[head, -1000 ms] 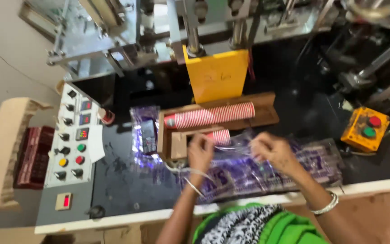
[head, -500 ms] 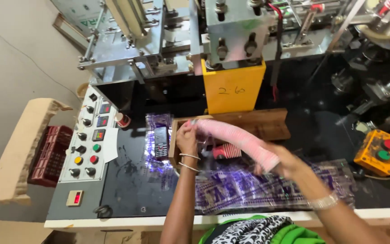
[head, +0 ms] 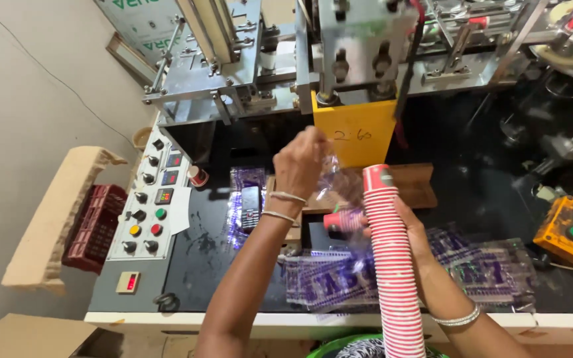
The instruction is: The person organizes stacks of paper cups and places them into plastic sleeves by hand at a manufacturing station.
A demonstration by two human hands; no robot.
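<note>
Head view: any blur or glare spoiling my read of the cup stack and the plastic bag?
Head view: the stack of red striped cups in the right hand is sharp; the clear plastic bag pinched by the left hand is smeared and hard to trace; the purple-printed bags on the black table catch glare; straight edges bow near the frame's borders.

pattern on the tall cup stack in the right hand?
Red and white horizontal stripes on the tall paper cup stack, gripped by the right hand; head view.

Surface: black worktop (head: 213, 265), pale front edge.
Left edge: grey control panel (head: 147, 212).
Middle: mobile phone (head: 251, 207), wooden tray (head: 412, 185).
Front: printed clear bags (head: 485, 272).
Right edge: orange button box (head: 568, 229).
</note>
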